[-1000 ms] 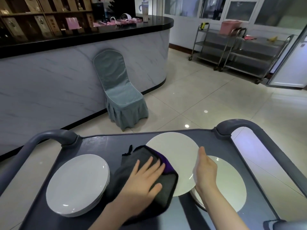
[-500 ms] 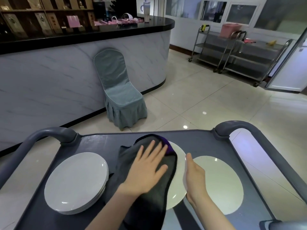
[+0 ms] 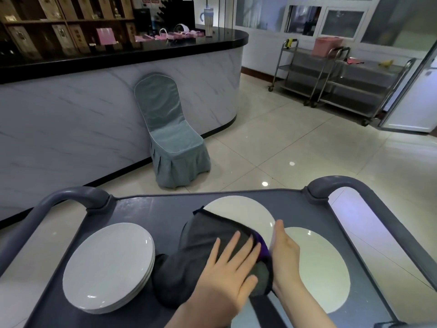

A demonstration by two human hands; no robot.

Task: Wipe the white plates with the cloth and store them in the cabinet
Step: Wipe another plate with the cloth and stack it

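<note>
My left hand [image 3: 233, 263] is flat, pressing the cloth [image 3: 212, 235] on the plate [image 3: 238, 209]; right hand [image 3: 283, 252] grips its rim. Use even pressure, sweep toward the bare half beyond my fingertips.

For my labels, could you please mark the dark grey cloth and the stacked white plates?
dark grey cloth [image 3: 201, 230]: head view, its bare middle.
stacked white plates [image 3: 106, 266]: head view, top plate's centre.

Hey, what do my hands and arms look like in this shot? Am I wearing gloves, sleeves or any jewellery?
No gloves: the left hand and right hand are both bare. No rings show on the visible fingers, and there is no watch or bracelet at either wrist. The left forearm and right forearm are uncovered down to the bottom edge of the view, so no sleeve appears.
</note>
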